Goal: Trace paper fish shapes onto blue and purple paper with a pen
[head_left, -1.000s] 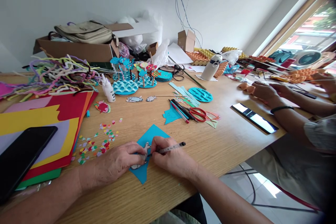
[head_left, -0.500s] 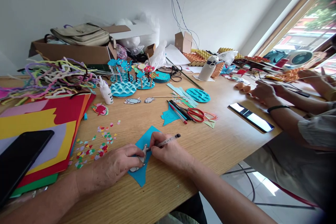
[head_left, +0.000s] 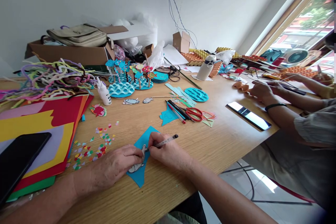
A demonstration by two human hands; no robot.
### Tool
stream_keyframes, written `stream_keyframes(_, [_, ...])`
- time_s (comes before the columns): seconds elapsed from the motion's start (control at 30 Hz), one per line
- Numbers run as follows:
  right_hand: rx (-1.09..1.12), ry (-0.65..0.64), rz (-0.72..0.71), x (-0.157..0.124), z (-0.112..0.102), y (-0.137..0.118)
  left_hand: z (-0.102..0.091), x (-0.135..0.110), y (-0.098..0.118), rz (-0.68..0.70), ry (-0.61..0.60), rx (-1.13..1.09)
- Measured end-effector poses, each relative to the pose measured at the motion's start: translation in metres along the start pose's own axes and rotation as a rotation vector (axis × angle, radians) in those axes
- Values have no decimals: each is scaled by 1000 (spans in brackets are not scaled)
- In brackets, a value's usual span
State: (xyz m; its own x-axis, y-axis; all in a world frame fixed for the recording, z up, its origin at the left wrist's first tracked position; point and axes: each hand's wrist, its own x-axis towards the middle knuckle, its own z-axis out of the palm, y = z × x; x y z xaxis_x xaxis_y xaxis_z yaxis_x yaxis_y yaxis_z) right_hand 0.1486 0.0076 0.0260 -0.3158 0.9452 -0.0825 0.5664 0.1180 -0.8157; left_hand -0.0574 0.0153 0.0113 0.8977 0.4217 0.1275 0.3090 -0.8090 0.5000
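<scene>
Wooden table [head_left: 204,140]: fish cutout [head_left: 135,168] on blue paper [head_left: 141,179]; left hand [head_left: 118,162] half-open, resting atop it; right hand [head_left: 168,153] alongside, pinching pen [head_left: 167,141].

L hand [head_left: 118,163] is palm down, back of it facing up, fingers stretched out twd the other one w/ a slight bend. L forearm [head_left: 47,201] comes in from the bottom L corner, bare, L wrist [head_left: 76,183] roughly straight. R hand [head_left: 166,152] is curled in a writing-type pinch, thumb + index drawn together, rest of the fingers mostly hidden afaict. R forearm [head_left: 225,196] slants up from bottom R, bare too. Hands are v close but apart imo.
</scene>
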Motion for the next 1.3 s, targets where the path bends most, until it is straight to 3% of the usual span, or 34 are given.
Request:
stream_keyframes(0.47, [13,14,15,-2,-3,1,3,-3,-8,-21,-35,12])
stream_keyframes(1.3, [73,86,-20,0,-4,13,2,0,-3,-14,-36,98])
